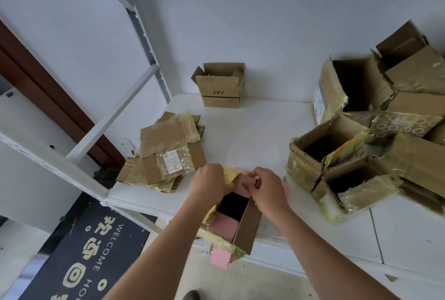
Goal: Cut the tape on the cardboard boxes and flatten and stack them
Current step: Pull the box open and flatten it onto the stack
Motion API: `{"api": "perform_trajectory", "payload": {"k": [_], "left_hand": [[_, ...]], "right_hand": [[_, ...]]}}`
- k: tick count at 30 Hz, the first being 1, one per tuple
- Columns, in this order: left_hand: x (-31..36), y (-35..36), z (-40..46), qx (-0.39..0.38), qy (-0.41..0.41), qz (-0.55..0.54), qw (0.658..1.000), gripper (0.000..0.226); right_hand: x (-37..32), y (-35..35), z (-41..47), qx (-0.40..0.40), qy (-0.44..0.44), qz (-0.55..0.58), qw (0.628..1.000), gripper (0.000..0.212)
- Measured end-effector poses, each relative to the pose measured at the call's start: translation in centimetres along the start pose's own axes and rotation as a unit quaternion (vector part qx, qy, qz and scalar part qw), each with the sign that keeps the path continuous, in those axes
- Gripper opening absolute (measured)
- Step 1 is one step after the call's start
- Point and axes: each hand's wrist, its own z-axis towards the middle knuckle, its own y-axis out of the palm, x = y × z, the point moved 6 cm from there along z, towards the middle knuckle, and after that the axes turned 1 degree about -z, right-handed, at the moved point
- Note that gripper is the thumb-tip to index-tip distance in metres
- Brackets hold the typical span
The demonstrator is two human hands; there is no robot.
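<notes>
A small pink-lined cardboard box (237,223) with yellowish tape sits open at the white table's front edge, partly hanging over it. My left hand (209,184) grips its far left flap and the taped edge. My right hand (266,186) pinches the far right flap; whether it also holds a tool I cannot tell. A stack of flattened boxes (166,155) lies to the left on the table.
An upright open box marked AKF (220,87) stands at the back by the wall. A heap of several opened boxes (366,138) fills the right side. A white metal rack frame (113,116) rises at left, and a dark welcome mat (79,258) lies on the floor.
</notes>
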Motion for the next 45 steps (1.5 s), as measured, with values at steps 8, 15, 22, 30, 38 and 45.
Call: {"api": "perform_trajectory", "payload": {"k": [8, 15, 22, 30, 38, 45], "left_hand": [[-3.1, -1.1, 0.2, -0.031, 0.022, -0.205, 0.978, 0.049], [-2.5, -1.7, -0.3, -0.002, 0.040, -0.185, 0.982, 0.047], [0.4, -5.8, -1.3, 0.061, 0.126, -0.183, 0.973, 0.026], [-3.9, -7.9, -3.4, 0.201, 0.000, -0.116, 0.973, 0.083], [-6.5, -1.1, -3.9, 0.112, -0.148, -0.305, 0.934, 0.079], [-6.0, -0.7, -3.5, 0.130, -0.138, -0.316, 0.930, 0.068]], "right_hand": [[0.2, 0.1, 0.1, -0.003, -0.006, 0.015, 1.000, 0.018], [-1.3, -0.2, 0.0, -0.047, -0.022, -0.178, 0.983, 0.047], [-4.8, -1.2, -0.5, -0.034, -0.122, -0.235, 0.964, 0.037], [-4.7, -5.4, 0.3, 0.067, -0.047, -0.033, 0.996, 0.042], [-4.0, -5.4, -0.8, 0.083, -0.032, 0.017, 0.996, 0.044], [-3.3, -5.5, -1.4, 0.048, -0.056, 0.002, 0.997, 0.037]]}}
